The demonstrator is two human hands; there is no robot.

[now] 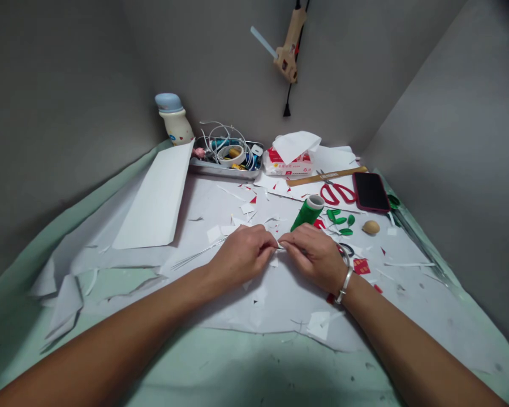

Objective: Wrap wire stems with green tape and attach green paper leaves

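Observation:
My left hand [246, 252] and my right hand [314, 254] meet over the middle of the paper-covered table, fingertips pinched almost together. A tiny dark, thin piece shows between the fingertips; its kind is too small to make out. Just behind my right hand stands a spool of green thread [307, 213]. Several small green leaf shapes [340, 220] lie to the right of the spool. Thin white wires [199, 254] stretch out beside my left hand. A dark ring-shaped handle [346, 249] shows partly behind my right wrist, which wears a silver bangle.
At the back are a metal tray [224, 169] of supplies, a tissue pack [288, 164], red scissors [337, 193], a ruler [326, 176] and a phone [371, 192]. A folded white card [156, 198] and a bottle [176, 121] stand left. A glue gun [290, 48] hangs on the wall.

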